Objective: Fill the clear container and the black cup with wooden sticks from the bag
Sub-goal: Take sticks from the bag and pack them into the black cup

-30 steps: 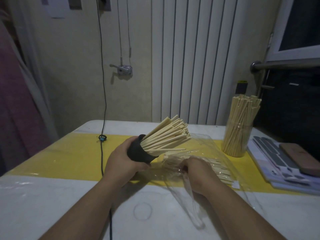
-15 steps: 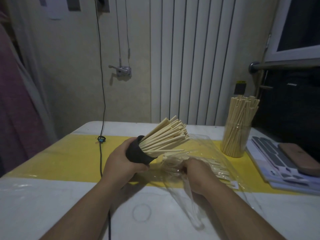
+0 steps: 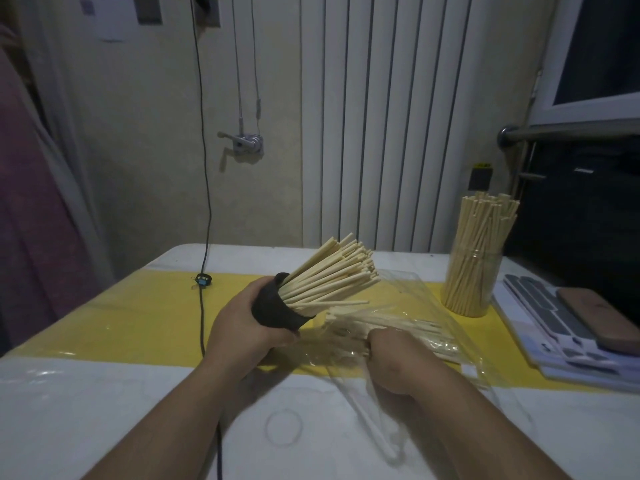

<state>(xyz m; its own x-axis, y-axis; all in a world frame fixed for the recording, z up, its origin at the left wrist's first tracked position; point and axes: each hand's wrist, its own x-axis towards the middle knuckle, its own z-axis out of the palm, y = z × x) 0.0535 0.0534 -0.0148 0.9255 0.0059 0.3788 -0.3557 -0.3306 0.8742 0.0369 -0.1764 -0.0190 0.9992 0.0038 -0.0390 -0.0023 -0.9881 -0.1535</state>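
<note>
Black cup (image 3: 277,308) tilted in left hand (image 3: 242,327)

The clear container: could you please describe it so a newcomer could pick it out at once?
On the white table, follow the yellow strip to its right end. There the clear container stands upright, packed with sticks. Unlike the black cup tilted in the left hand, it is see-through and nobody holds it.

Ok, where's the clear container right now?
In the head view the clear container stands upright on the right, on the yellow strip, between the plastic bag and the stack of sheets.
</note>
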